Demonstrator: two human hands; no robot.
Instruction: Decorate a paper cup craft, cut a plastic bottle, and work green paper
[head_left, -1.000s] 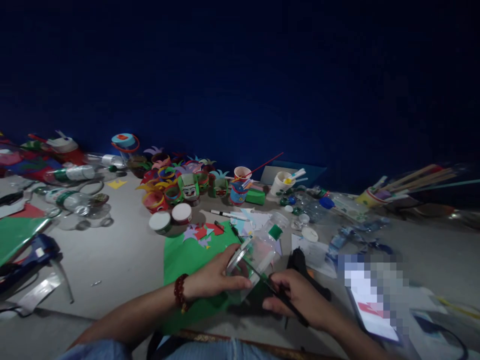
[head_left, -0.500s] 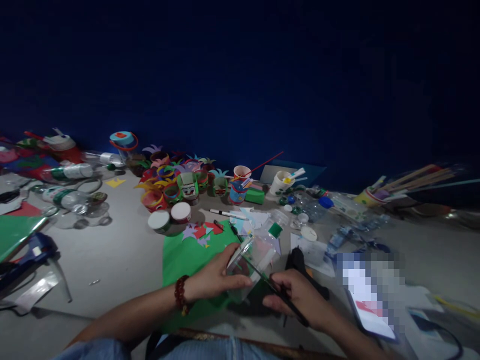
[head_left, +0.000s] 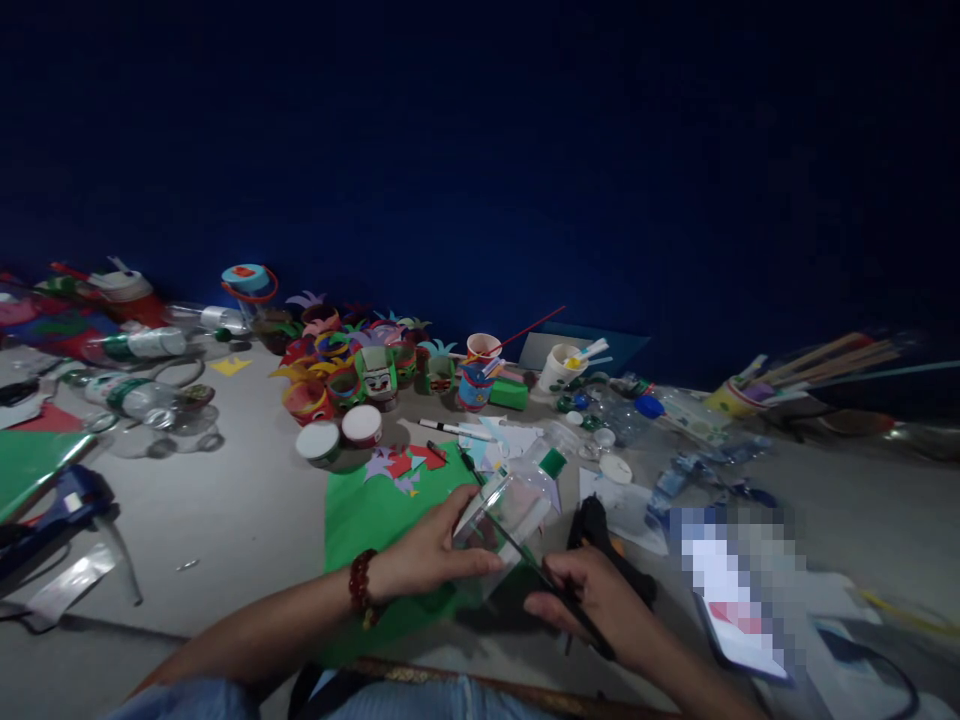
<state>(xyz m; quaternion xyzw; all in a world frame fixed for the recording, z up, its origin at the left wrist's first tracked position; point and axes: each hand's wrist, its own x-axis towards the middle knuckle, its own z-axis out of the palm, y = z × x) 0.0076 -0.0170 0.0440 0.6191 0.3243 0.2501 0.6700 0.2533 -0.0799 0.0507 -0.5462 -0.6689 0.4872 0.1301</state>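
Note:
My left hand, with a beaded bracelet at the wrist, is closed around the side of a clear plastic bottle piece. This piece has a green cap, which points away from me and to the right. In my right hand is a pair of dark scissors, fingers in the handles. Its blade lies across the clear plastic, close to my left thumb. Whether the blade is through the plastic I cannot tell. A green sheet of paper lies beneath, bearing coloured paper scraps.
Decorated paper cups crowd the back, with two white-lidded tubs before them. A blue glue gun lies left, near plastic bottles. A black tool and a lit phone are at the right.
Both hands stay in nearly the same place on the bottle piece and scissors. Only a very slight shift shows around the right hand.

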